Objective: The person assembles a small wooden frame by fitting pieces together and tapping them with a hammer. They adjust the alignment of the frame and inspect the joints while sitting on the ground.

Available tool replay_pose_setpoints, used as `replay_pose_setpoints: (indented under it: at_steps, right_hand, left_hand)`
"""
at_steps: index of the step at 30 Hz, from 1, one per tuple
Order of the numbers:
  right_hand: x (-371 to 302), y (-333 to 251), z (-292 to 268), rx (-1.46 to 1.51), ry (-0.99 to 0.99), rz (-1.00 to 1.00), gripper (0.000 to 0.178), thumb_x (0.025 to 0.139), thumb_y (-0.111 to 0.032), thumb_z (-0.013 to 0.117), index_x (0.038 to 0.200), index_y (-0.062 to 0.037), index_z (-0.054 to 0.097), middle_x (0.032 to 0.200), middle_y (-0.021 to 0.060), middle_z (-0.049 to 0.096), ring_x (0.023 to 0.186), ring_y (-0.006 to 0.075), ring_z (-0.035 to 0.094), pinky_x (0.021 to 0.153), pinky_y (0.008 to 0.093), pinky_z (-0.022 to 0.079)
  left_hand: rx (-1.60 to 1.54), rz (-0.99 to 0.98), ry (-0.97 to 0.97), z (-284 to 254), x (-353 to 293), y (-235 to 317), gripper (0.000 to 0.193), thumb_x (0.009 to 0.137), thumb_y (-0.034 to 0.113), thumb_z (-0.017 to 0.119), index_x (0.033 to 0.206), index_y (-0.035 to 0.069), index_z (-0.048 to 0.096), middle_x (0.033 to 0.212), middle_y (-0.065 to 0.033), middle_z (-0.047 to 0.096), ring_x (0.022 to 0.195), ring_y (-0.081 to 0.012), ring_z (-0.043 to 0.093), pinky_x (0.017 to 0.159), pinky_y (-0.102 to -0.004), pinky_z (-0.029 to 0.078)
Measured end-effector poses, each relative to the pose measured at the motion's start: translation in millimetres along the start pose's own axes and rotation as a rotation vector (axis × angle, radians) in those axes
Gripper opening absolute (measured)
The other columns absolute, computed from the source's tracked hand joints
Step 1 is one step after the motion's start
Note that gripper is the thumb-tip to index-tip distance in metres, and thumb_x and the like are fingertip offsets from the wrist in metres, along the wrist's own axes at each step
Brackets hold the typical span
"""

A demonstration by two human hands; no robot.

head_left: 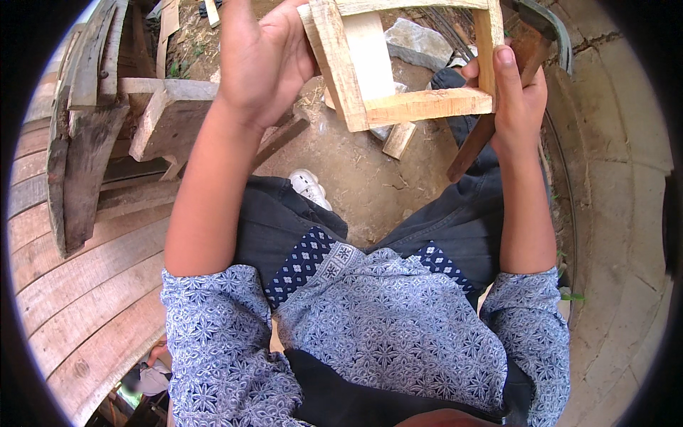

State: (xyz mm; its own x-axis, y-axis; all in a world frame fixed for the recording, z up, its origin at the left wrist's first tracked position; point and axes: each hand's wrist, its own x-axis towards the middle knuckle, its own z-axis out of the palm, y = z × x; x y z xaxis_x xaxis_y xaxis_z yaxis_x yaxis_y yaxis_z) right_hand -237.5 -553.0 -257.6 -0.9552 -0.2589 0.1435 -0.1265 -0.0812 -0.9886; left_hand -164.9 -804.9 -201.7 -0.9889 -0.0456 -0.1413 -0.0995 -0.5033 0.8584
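Observation:
A small four-sided frame (427, 105) of pale raw wood is held up in front of me, tilted, its top partly cut off by the view. My left hand (269, 53) supports its left side, palm turned toward it; the thumb points up and the fingertips are hidden behind the wood or out of view. On the other side, my right hand (518, 92) presses its thumb on the frame's right bar. Its fingers also grip the wooden handle of an adze-like tool (469, 153), whose curved dark metal head rises above the hand.
Left of me is a slatted wooden bench (92, 299) with rough, angled timber pieces (89, 142) on it. A stone slab (416, 43) and a wood offcut (399, 140) lie on the dirt ground ahead. Paved ground (612, 213) runs along the right. Another person's hand (158, 351) shows at lower left.

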Motion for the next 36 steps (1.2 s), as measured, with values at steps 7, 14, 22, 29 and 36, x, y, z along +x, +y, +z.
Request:
replay_pose_setpoints:
  at_steps: [7,14,22,29,36]
  right_hand:
    - [6,4,3,-0.038,0.011,0.122,0.046,0.097,-0.044,0.061,0.113,-0.0005,0.056,0.082,0.0105,0.068,0.069,0.0144,0.065,0.062,0.0275,0.055]
    - [4,6,9,-0.043,-0.006,0.137,0.043,0.095,-0.046,0.063,0.106,-0.0046,0.055,0.079,0.0091,0.071,0.058,0.0087,0.062,0.045,0.0228,0.045]
    - [1,2,14,-0.045,-0.009,0.113,0.041,0.094,-0.044,0.064,0.105,-0.0061,0.055,0.078,0.0091,0.07,0.057,0.0089,0.061,0.045,0.0228,0.044]
    - [2,3,11,-0.057,0.009,0.037,0.042,0.097,-0.043,0.061,0.11,-0.0034,0.054,0.078,0.0086,0.067,0.063,0.0107,0.062,0.052,0.0233,0.048]
    - [2,4,9,-0.008,-0.023,0.036,0.041,0.097,-0.039,0.063,0.112,-0.0027,0.055,0.082,0.0097,0.068,0.068,0.0122,0.065,0.06,0.0241,0.053]
  left_hand:
    - [-0.042,-0.003,-0.095,1,-4,8,0.099,0.094,0.075,0.011,0.126,-0.008,0.053,0.115,-0.0217,0.066,0.107,-0.0292,0.066,0.095,-0.0403,0.053]
    - [0.189,-0.048,-0.021,10,-7,5,0.043,0.103,0.038,0.049,0.124,0.0,0.052,0.114,-0.0124,0.064,0.106,-0.0194,0.063,0.092,-0.0345,0.054]
    - [0.21,-0.052,0.011,-1,-9,-3,0.037,0.096,0.007,0.058,0.126,0.001,0.039,0.115,-0.014,0.058,0.105,-0.021,0.062,0.09,-0.0348,0.056]
    - [0.166,-0.032,-0.046,2,-10,-3,0.036,0.097,0.008,0.057,0.127,0.001,0.039,0.116,-0.0149,0.058,0.106,-0.0214,0.063,0.09,-0.0349,0.056]
    - [0.137,-0.029,-0.087,2,-11,-3,0.041,0.097,0.012,0.06,0.131,0.001,0.04,0.117,-0.0137,0.06,0.106,-0.0198,0.062,0.09,-0.0332,0.054]
